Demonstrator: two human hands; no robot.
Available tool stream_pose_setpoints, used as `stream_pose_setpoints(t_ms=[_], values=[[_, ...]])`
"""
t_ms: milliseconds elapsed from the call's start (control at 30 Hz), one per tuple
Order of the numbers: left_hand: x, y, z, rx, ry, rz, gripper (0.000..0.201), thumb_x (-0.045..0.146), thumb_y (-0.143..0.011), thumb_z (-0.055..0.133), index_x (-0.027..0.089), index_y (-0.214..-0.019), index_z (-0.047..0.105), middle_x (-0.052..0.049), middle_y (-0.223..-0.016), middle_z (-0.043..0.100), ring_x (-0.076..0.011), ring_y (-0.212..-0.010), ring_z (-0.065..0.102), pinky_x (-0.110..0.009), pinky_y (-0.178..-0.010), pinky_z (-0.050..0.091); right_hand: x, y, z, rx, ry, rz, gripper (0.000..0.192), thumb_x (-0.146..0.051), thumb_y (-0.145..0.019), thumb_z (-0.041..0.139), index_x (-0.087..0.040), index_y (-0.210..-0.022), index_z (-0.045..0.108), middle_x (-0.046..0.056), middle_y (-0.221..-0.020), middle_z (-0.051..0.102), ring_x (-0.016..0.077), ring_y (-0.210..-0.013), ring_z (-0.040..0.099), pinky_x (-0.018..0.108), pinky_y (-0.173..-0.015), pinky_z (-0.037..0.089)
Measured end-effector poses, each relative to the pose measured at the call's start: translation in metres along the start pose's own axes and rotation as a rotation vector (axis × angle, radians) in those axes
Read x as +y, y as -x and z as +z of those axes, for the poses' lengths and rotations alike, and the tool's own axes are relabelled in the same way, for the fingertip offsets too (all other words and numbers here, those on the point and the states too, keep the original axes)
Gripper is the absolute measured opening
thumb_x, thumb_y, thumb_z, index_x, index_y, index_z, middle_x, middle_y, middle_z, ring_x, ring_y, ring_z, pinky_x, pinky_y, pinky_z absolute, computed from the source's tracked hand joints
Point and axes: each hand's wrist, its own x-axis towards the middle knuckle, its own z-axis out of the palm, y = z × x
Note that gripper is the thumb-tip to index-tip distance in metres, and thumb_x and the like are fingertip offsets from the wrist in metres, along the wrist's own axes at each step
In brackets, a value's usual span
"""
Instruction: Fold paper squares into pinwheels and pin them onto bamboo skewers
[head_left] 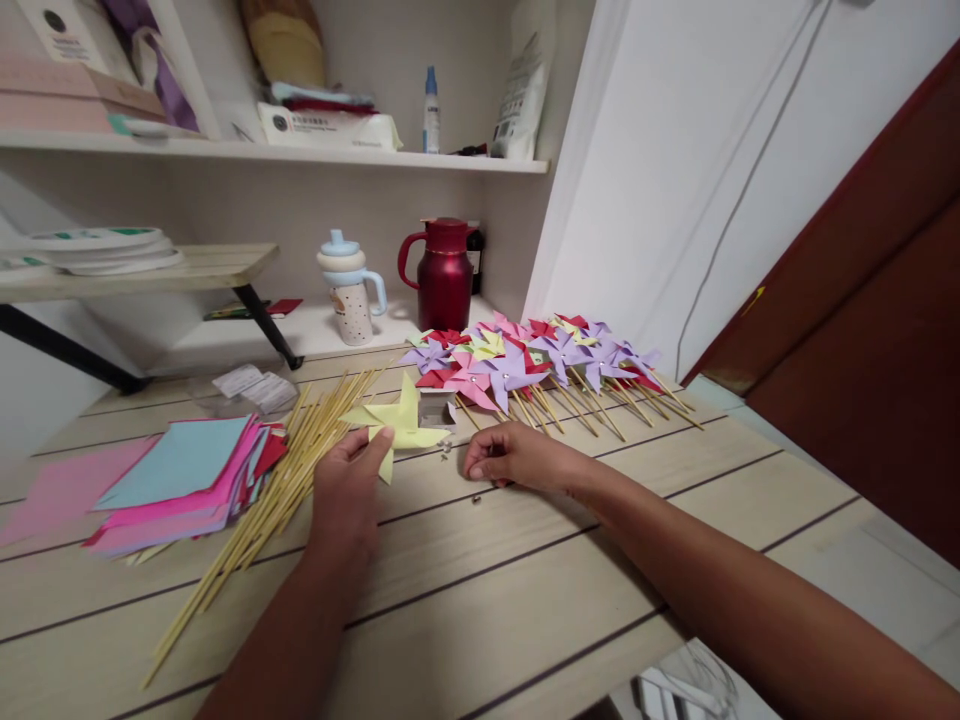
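A pale yellow paper pinwheel (406,418) is pinched between the thumb and fingers of my left hand (349,490), just over the table. My right hand (514,455) rests on the wood to its right, fingers curled and fingertips together; whatever they hold, if anything, is hidden. Tiny metal fasteners (445,452) lie between the two hands, and another small metal piece (476,499) sits just below my right fingers. Behind the yellow pinwheel stands a small open grey box (435,408), partly covered by it. Thin wooden sticks (289,480) lie in a loose bundle beside my left hand.
Several finished pinwheels (510,368) on sticks are heaped at the back right. Coloured paper sheets (176,465) are stacked at the left, near a clear plastic bag (251,388). A cup (352,300) and a red jug (445,280) stand behind, under a shelf (300,150).
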Motion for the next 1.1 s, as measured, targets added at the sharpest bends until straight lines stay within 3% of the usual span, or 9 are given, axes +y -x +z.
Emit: stream_pose_setpoints(t_ms=[167, 267, 367, 733, 933, 1100], values=[[-0.001, -0.002, -0.002, -0.006, 0.04, 0.007, 0.029, 0.034, -0.059, 0.077, 0.014, -0.08, 0.071, -0.001, -0.075, 0.071, -0.0153, -0.07, 0.062, -0.026, -0.069, 0.046, 0.005, 0.015, 0.006, 0.088, 0.014, -0.017, 0.007, -0.021, -0.079, 0.062, -0.016, -0.08, 0.067, -0.002, -0.067, 0.057, 0.0099, -0.06, 0.049, 0.022, -0.056, 0.038], [0.0, -0.002, -0.002, 0.0, 0.028, 0.013, 0.028, 0.033, -0.058, 0.077, 0.014, -0.078, 0.07, 0.0, -0.072, 0.07, -0.0156, -0.068, 0.061, -0.025, -0.066, 0.045, 0.009, 0.026, 0.012, 0.146, 0.027, -0.038, 0.011, -0.021, -0.074, 0.069, -0.017, -0.083, 0.067, 0.0, -0.077, 0.061, 0.0131, -0.072, 0.055, 0.024, -0.066, 0.043], [0.001, 0.001, 0.0, 0.027, 0.006, 0.024, 0.027, 0.03, -0.057, 0.077, 0.015, -0.078, 0.069, 0.0, -0.072, 0.07, -0.0165, -0.069, 0.062, -0.025, -0.064, 0.045, 0.011, 0.032, 0.019, 0.192, 0.054, -0.052, 0.016, -0.02, -0.069, 0.073, -0.018, -0.083, 0.067, 0.0, -0.078, 0.059, 0.0138, -0.072, 0.053, 0.025, -0.066, 0.044], [-0.004, 0.002, 0.003, -0.02, -0.004, 0.058, 0.021, 0.03, -0.06, 0.076, 0.016, -0.073, 0.068, 0.002, -0.066, 0.067, -0.014, -0.063, 0.057, -0.024, -0.061, 0.042, 0.007, 0.028, 0.026, 0.214, 0.114, -0.052, 0.003, -0.015, -0.071, 0.071, -0.017, -0.072, 0.068, 0.0, -0.076, 0.061, 0.0131, -0.069, 0.056, 0.024, -0.064, 0.044], [-0.003, 0.001, 0.004, -0.04, -0.003, 0.053, 0.021, 0.032, -0.061, 0.075, 0.015, -0.073, 0.07, 0.0, -0.071, 0.069, -0.0152, -0.067, 0.059, -0.025, -0.065, 0.043, 0.006, 0.026, 0.028, 0.237, 0.16, -0.052, 0.007, -0.012, -0.072, 0.068, -0.018, -0.068, 0.068, 0.0, -0.074, 0.063, 0.0143, -0.07, 0.057, 0.024, -0.065, 0.044], [-0.005, 0.0, 0.003, -0.015, 0.029, 0.036, 0.021, 0.03, -0.058, 0.077, 0.016, -0.07, 0.067, 0.002, -0.063, 0.065, -0.014, -0.062, 0.057, -0.024, -0.061, 0.042, 0.003, 0.026, 0.031, 0.278, 0.187, -0.081, 0.009, -0.01, -0.071, 0.065, -0.017, -0.068, 0.069, 0.002, -0.073, 0.066, 0.0162, -0.071, 0.058, 0.027, -0.067, 0.042]])
